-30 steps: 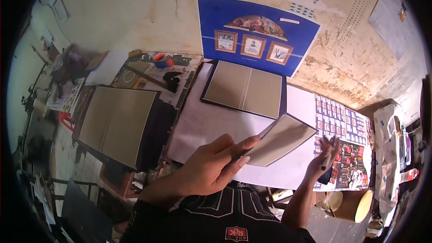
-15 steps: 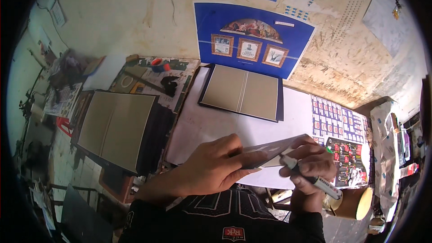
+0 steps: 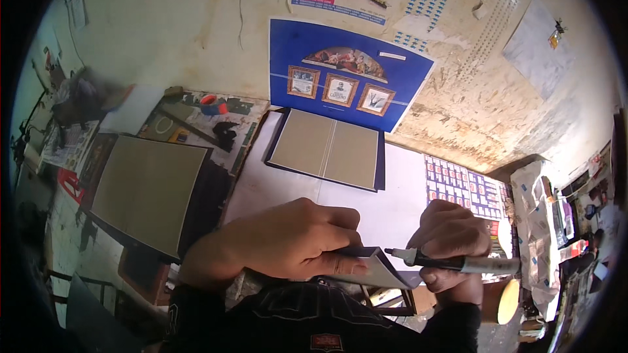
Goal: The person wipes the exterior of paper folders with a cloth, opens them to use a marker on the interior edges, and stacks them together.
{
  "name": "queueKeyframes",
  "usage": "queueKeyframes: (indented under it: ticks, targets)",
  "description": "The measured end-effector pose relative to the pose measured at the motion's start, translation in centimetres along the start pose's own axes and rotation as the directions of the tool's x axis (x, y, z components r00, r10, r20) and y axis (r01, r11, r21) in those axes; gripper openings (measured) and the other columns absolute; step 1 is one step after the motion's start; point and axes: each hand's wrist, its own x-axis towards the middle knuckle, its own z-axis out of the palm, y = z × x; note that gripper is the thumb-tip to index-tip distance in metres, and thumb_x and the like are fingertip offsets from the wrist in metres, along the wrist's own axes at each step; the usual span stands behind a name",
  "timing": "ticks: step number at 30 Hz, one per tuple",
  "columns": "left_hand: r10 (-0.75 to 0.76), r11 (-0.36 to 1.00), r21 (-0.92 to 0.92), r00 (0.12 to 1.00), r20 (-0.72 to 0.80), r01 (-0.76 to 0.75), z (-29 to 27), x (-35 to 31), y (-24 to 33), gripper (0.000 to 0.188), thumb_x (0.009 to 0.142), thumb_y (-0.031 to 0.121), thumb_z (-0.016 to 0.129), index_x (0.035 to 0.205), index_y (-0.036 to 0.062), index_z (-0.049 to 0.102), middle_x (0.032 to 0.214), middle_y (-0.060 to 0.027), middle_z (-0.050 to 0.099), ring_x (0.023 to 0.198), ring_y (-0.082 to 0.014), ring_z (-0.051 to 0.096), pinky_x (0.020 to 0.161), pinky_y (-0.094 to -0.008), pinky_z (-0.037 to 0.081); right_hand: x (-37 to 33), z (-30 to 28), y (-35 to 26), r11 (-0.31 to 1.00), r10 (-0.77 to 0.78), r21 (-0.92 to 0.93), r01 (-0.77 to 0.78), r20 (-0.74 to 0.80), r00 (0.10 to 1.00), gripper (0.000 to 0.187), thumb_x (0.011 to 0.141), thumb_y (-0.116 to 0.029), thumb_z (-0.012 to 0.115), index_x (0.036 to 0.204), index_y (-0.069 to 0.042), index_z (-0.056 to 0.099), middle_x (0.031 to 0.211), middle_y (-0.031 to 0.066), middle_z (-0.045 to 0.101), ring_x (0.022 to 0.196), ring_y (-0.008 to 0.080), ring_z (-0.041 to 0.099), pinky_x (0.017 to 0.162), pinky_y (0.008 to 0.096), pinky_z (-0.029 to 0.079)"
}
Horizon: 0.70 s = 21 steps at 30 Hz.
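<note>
My left hand (image 3: 297,235) is closed around a dark-edged folder cover (image 3: 381,272) with a grey inner board, its thumb lying along the near side. The cover is tilted up close to my body, and much of it is hidden behind that hand. In my right hand (image 3: 453,230) lies a marker pen (image 3: 468,264) with a black and pale barrel. Its dark nib points left, beside the cover's upper edge; I cannot tell whether it touches. The lower fingers of my right hand are near the cover's right corner.
An open grey-lined folder cover (image 3: 325,145) lies on the white tabletop (image 3: 402,176) near the wall. More covers (image 3: 147,186) are stacked at left, near a tape roll (image 3: 212,106). A blue poster (image 3: 350,59) leans behind, and printed sheets (image 3: 461,183) lie at right.
The cover has been turned and lowered toward my body, bringing its edge up. My right hand has shifted right, and the marker now points left, closer to level. The view has shifted too.
</note>
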Motion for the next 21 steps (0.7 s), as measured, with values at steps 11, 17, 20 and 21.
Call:
queueKeyframes:
  ticks: [11, 17, 20, 21]
  targets:
    - [-0.027, 0.98, -0.181, 0.954, 0.298, 0.084, -1.7, 1.8, 0.8, 0.036, 0.096, 0.031, 0.063, 0.087, -0.0033, 0.064, 0.081, -0.0129, 0.057, 0.07, -0.0317, 0.062, 0.062, -0.0392, 0.045, -2.2, 1.8, 0.1, 0.985, -0.168, -0.079, 0.155, -0.195, 0.966, 0.027, 0.078, -0.022, 0.082, 0.093, -0.01, 0.062, 0.065, 0.0031, 0.066, 0.06, 0.0195, 0.069, 0.056, 0.0296, 0.045]
    - [-0.047, 0.998, -0.028, 0.915, 0.4, 0.063, -4.2, 4.5, 1.4, 0.036, 0.091, 0.03, 0.07, 0.088, -0.0056, 0.067, 0.078, -0.0143, 0.063, 0.063, -0.0282, 0.062, 0.058, -0.0359, 0.046, -5.3, 1.9, -0.7, 0.995, -0.021, -0.094, -0.021, -0.427, 0.904, 0.026, 0.085, -0.024, 0.077, 0.094, -0.006, 0.06, 0.07, 0.0088, 0.07, 0.063, 0.0233, 0.069, 0.063, 0.0334, 0.052]
    - [-0.541, 0.84, 0.295, 0.661, 0.519, 0.456, -6.3, 8.1, 2.6, 0.048, 0.086, 0.047, 0.07, 0.089, -0.0009, 0.069, 0.077, -0.017, 0.067, 0.072, -0.0298, 0.067, 0.064, -0.0418, 0.048, -6.6, 2.1, 1.4, 0.987, -0.033, -0.155, -0.047, -0.48, 0.877, 0.023, 0.099, -0.023, 0.052, 0.113, -0.005, 0.048, 0.072, 0.0281, 0.063, 0.055, 0.03, 0.063, 0.058, 0.0411, 0.053]
    - [-0.519, 0.853, 0.285, 0.647, 0.558, 0.438, -5.8, 10.0, 0.8, 0.048, 0.086, 0.047, 0.07, 0.089, -0.0009, 0.069, 0.077, -0.017, 0.067, 0.072, -0.0298, 0.067, 0.064, -0.0418, 0.048, -8.2, 2.1, 2.4, 0.984, 0.01, -0.149, -0.095, -0.488, 0.873, 0.028, 0.098, -0.019, 0.053, 0.121, -0.005, 0.045, 0.077, 0.0299, 0.065, 0.058, 0.0329, 0.064, 0.061, 0.0418, 0.055]
